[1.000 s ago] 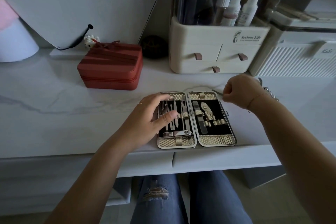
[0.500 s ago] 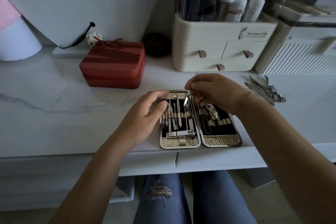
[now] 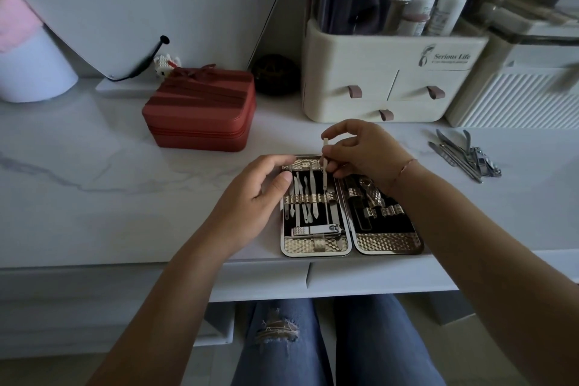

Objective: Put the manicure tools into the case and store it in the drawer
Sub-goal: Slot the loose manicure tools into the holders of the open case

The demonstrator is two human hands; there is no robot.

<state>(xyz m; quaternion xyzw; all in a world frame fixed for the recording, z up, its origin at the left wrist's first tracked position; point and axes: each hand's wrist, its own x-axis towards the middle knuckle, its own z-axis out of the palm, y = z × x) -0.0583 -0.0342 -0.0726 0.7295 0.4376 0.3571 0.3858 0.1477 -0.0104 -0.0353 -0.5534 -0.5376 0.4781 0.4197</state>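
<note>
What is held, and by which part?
The right hand pinches a thin metal tool at its middle, upright. The left hand touches the left edge of the case; grip unclear.

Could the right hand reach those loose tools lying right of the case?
Probably yes: only bare counter lies between the right hand and the loose tools. But it is pinching a thin tool, which it should tuck into the case first.

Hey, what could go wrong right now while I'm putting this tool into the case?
1. The right hand pinches the thin tool upright above the strap; its tip might miss the loop and slip.
2. The case sits at the table's front edge, so a push could slide it off.
3. The loose tools at right could be forgotten.
</note>
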